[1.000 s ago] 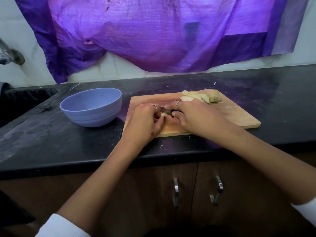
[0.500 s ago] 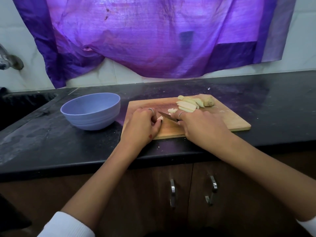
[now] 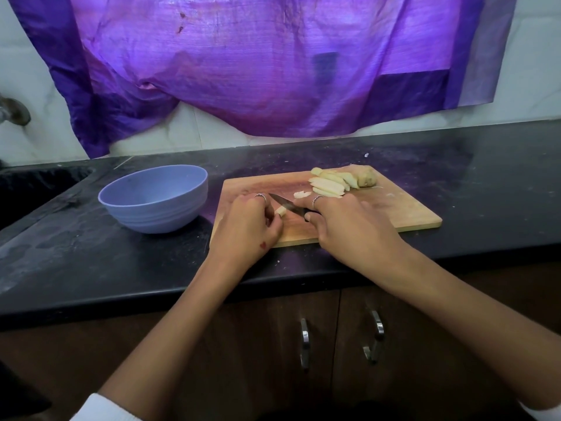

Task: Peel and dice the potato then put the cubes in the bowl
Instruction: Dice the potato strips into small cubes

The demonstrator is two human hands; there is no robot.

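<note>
A wooden cutting board (image 3: 403,208) lies on the black counter. At its far edge sit several pale potato strips (image 3: 326,185) beside an unpeeled potato piece (image 3: 365,177). My left hand (image 3: 247,229) pinches a small potato piece (image 3: 280,211) at the board's near left. My right hand (image 3: 343,226) grips a small knife (image 3: 287,203) whose blade points left, just above that piece. One cut bit (image 3: 300,194) lies loose behind the blade. A blue bowl (image 3: 154,197) stands left of the board, and nothing shows inside it.
A dark sink (image 3: 33,189) is set into the counter at far left, with a tap (image 3: 12,112) on the wall. Purple cloth (image 3: 258,65) hangs over the tiled wall behind. Cabinet doors with metal handles (image 3: 376,335) are below the counter edge.
The knife blade has come up into view between my hands. My hands have drawn slightly apart, and a cut bit now lies free behind the blade. The camera tilted up.
</note>
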